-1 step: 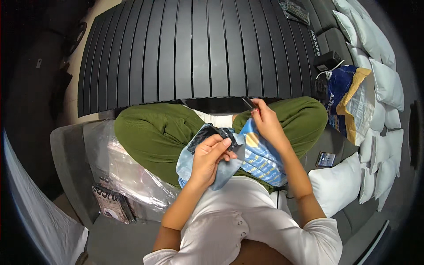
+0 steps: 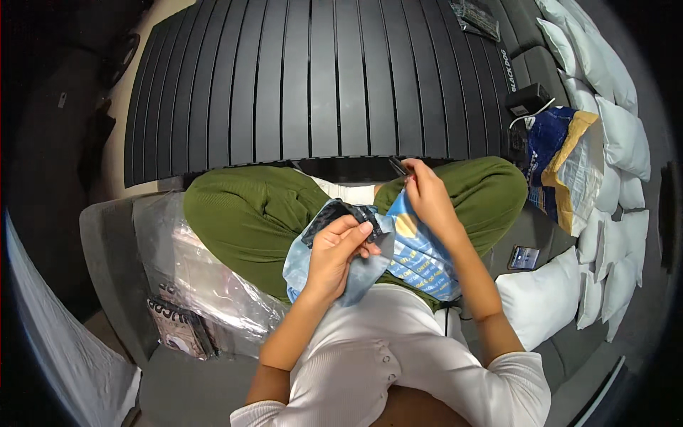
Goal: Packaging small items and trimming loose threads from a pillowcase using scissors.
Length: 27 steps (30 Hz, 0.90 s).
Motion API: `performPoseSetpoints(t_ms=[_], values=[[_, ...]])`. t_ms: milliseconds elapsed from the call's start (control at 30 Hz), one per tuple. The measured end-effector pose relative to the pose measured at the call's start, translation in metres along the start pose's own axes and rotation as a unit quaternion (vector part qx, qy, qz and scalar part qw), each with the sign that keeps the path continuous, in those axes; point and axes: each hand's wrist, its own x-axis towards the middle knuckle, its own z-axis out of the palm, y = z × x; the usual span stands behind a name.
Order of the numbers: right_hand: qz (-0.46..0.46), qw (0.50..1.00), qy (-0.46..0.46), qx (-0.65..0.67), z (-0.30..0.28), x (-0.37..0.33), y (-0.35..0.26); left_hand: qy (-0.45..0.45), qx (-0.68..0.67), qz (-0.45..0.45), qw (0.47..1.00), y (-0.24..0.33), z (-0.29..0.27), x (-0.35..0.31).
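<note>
Resting in the lap above green trousers (image 2: 242, 220): light-blue printed pouch (image 2: 416, 256), soft, thin, likely light and slippery — best pinched at an edge. Left hand (image 2: 338, 256), fingers curled closed on a small black strap-like piece (image 2: 348, 213) at the pouch mouth. Right hand (image 2: 427, 196) pinches a small dark item (image 2: 398, 167) — identity unclear.

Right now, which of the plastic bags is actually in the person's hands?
The light blue printed bag on the lap, gripped by left hand and right hand; the others lie aside untouched.
</note>
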Motion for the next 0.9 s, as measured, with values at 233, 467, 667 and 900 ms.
performPoseSetpoints(t_ms=[233,467,667,900], values=[[-0.039,0.993,0.073,-0.080,0.018,0.007,0.007,0.008,0.019,-0.012,1.000,0.005,-0.002,0.010],[0.078,0.988,0.054,0.118,0.027,0.020,0.014,0.005,0.018,-0.021,1.000,0.005,-0.010,0.016],[0.152,0.885,0.028,0.440,0.021,0.013,-0.006,0.000,0.028,-0.029,0.999,0.006,-0.011,0.015],[0.185,0.837,-0.118,0.501,-0.013,-0.013,-0.039,0.013,0.079,0.006,0.997,0.009,-0.007,0.011]])
